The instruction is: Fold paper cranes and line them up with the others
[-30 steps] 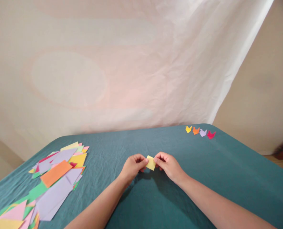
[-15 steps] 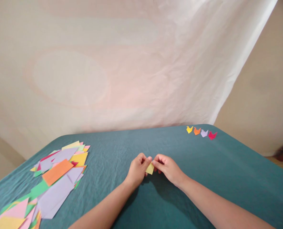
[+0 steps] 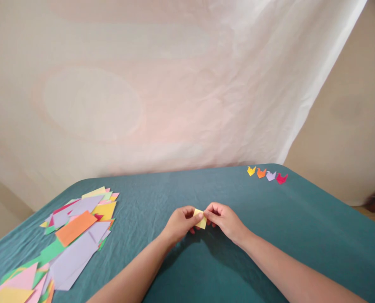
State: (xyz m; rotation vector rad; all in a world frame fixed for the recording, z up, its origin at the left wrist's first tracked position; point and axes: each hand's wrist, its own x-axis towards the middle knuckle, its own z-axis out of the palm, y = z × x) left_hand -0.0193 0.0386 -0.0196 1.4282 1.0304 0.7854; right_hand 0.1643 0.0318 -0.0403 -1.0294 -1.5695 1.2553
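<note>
Paper (image 3: 201, 219) pinched between our left hand (image 3: 181, 221) and right hand (image 3: 223, 219); we should align its edges, then crease firmly.

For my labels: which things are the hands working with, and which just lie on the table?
In use: yellow paper, pinched between left hand and right hand.
Lying about: paper pile; four folded figures; both on the table.

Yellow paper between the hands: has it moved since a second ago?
No, barely: the yellow paper keeps its offset from the red folded figure on the table; only less of it shows now.
</note>
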